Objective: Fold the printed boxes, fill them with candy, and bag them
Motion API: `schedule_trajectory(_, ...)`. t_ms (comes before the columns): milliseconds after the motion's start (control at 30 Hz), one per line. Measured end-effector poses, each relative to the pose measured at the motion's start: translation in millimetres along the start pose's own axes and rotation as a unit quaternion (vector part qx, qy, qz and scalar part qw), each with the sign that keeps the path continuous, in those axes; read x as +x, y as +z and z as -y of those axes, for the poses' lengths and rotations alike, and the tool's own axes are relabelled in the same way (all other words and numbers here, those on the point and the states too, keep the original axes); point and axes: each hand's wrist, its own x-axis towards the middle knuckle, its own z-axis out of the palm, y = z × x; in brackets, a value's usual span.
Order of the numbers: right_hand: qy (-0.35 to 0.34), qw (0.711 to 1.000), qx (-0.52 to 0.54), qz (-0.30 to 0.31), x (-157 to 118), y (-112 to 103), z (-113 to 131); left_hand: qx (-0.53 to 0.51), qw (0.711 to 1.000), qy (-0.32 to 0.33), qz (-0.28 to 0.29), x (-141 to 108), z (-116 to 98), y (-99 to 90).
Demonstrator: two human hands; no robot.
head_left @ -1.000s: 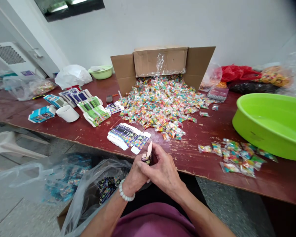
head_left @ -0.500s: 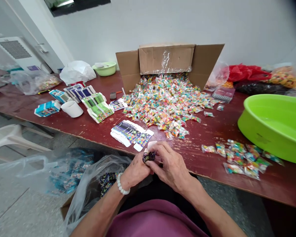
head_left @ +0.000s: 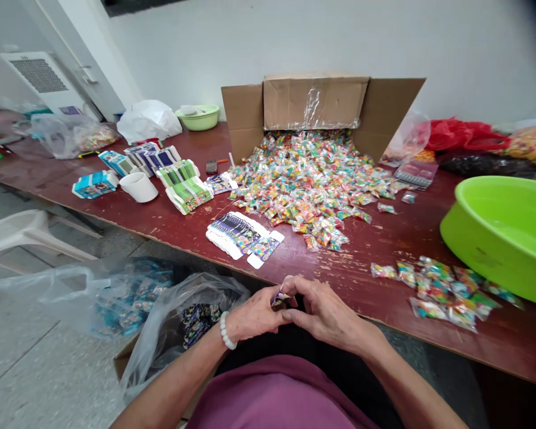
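Observation:
Just off the front edge of the table, my left hand (head_left: 258, 314) and my right hand (head_left: 319, 310) meet around a small purple printed carton (head_left: 279, 298). Fingers of both hands are closed on it and hide most of its surface. A bracelet of white beads (head_left: 226, 331) circles my left wrist. Beyond the hands, a fanned stack of flat purple cartons (head_left: 239, 235) lies near the table edge. Behind it spreads a large heap of small clear packets of colourful candy (head_left: 308, 179), spilling from a cardboard box (head_left: 315, 102) on its side.
A smaller group of candy packets (head_left: 446, 292) lies at right beside a big green basin (head_left: 495, 238). Left on the dark red table (head_left: 192, 229) are green cartons (head_left: 185, 186), a white cup (head_left: 139, 187) and blue cartons (head_left: 94, 184). Below, a plastic bag (head_left: 154, 339) holds purple cartons.
Both hands have lowered slightly toward my body, with the carton between them. Its white flap, upright before, no longer shows. The view has shifted a little, so the table contents sit further right.

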Motion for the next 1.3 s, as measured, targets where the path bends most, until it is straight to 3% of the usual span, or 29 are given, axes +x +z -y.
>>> schedule_trajectory(133, -0.003, 0.998, 0.025, 0.053, -3, -4, 0, 0.048, 0.997, 0.061, 0.007, -4, -2, 0.7)
schedule_trajectory(267, -0.030, 0.995, 0.060, 0.071, -5, -2, -3, 0.072, 0.994, 0.055, -0.063, -4, -4, -5.4)
schedule_trajectory(367, -0.052, 0.995, 0.077, -0.031, 0, 8, -9, 0.029, 0.992, 0.012, -0.123, 0, -3, -6.2)
schedule_trajectory(467, -0.015, 0.978, 0.078, -0.192, 10, 22, -18, -0.091, 0.986, -0.053, -0.132, 7, -1, 1.0)
schedule_trajectory(533, 0.014, 0.966, 0.094, -0.241, 15, 28, -21, -0.165, 0.975, -0.072, -0.132, 9, 1, 7.0)
schedule_trajectory(700, 0.062, 0.965, 0.133, -0.218, 19, 20, -26, -0.199, 0.970, -0.003, -0.139, 1, 1, 6.2)
schedule_trajectory(833, 0.070, 0.942, 0.210, -0.252, 19, 21, -30, -0.179, 0.969, 0.016, -0.171, -9, 3, 1.8)
schedule_trajectory(933, 0.077, 0.905, 0.341, -0.244, 18, 35, -29, -0.296, 0.941, -0.001, -0.162, -9, 6, 8.2)
schedule_trajectory(1000, 0.087, 0.898, 0.367, -0.226, 17, 44, -27, -0.356, 0.922, -0.002, -0.154, -7, 6, 13.9)
schedule_trajectory(1067, 0.098, 0.905, 0.337, -0.240, 15, 49, -26, -0.335, 0.927, 0.008, -0.167, -6, 6, 18.0)
schedule_trajectory(1200, 0.105, 0.912, 0.275, -0.287, 14, 52, -30, -0.214, 0.931, 0.043, -0.292, -8, 10, 21.7)
schedule_trajectory(1300, 0.107, 0.903, 0.292, -0.296, 15, 55, -33, -0.171, 0.928, 0.049, -0.327, -11, 13, 23.8)
